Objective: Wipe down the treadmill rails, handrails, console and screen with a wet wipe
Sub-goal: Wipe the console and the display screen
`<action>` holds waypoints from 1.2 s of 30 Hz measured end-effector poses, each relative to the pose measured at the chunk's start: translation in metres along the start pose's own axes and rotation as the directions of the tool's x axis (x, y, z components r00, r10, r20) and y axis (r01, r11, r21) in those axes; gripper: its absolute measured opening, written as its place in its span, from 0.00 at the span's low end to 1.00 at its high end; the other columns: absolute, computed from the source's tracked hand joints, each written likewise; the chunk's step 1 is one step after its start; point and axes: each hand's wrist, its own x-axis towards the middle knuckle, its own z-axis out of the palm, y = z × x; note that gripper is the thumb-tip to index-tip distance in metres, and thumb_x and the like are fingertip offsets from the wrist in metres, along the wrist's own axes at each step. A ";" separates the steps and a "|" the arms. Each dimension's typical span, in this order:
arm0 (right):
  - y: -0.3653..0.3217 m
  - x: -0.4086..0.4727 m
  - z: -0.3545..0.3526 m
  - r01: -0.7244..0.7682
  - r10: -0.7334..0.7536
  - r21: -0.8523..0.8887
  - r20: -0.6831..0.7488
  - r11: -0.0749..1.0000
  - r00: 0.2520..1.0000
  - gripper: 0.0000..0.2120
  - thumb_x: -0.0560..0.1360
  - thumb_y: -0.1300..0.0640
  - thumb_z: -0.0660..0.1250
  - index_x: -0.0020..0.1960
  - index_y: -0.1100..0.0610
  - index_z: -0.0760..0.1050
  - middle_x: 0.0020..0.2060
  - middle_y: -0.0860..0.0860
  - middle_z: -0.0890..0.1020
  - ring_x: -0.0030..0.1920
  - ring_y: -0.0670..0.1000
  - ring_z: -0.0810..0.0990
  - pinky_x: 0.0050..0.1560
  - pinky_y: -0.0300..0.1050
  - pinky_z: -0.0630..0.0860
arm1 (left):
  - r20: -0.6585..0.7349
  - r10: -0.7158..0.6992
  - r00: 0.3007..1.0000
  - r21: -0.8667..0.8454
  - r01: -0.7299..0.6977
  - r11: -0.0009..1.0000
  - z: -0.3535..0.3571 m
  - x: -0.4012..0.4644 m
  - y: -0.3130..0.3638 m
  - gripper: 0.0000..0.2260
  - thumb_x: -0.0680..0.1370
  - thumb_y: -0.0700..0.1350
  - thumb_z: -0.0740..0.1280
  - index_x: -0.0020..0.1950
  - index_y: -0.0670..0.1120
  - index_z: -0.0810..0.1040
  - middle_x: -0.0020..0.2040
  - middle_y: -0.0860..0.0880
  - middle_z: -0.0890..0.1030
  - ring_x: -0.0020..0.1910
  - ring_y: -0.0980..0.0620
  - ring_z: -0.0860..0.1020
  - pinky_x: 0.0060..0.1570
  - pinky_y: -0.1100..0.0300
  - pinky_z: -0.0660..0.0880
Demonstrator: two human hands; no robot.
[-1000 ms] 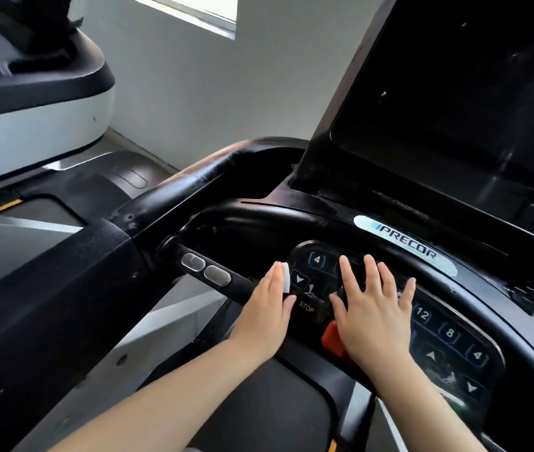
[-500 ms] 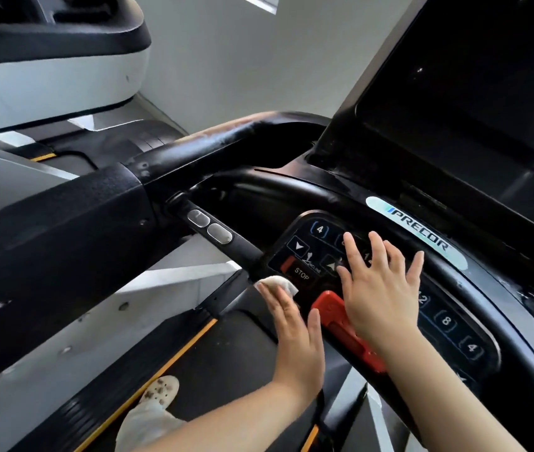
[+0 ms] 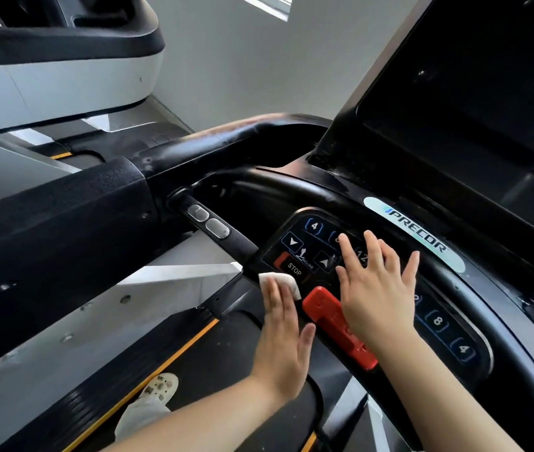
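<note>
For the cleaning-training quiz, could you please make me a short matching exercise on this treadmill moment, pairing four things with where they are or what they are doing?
Things:
1. wet wipe
2. right hand
3. red safety clip
4. shoe

States:
A. spread flat on the console keypad
B. standing on the treadmill belt, bottom of view
C. under the left hand's straight fingers at the console's lower left edge
D. between the two hands, below the STOP button

Pairs: 1-C, 2-A, 3-D, 4-B
</note>
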 end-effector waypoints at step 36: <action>-0.036 0.012 -0.020 -0.387 0.358 0.125 0.204 0.914 0.911 0.24 0.78 0.57 0.62 0.73 0.53 0.65 0.71 0.51 0.68 0.72 0.54 0.65 0.69 0.61 0.41 | 0.616 0.624 0.481 0.416 -0.871 0.260 -0.116 0.086 -0.085 0.32 0.80 0.59 0.48 0.76 0.39 0.47 0.76 0.41 0.54 0.76 0.46 0.49 0.72 0.55 0.48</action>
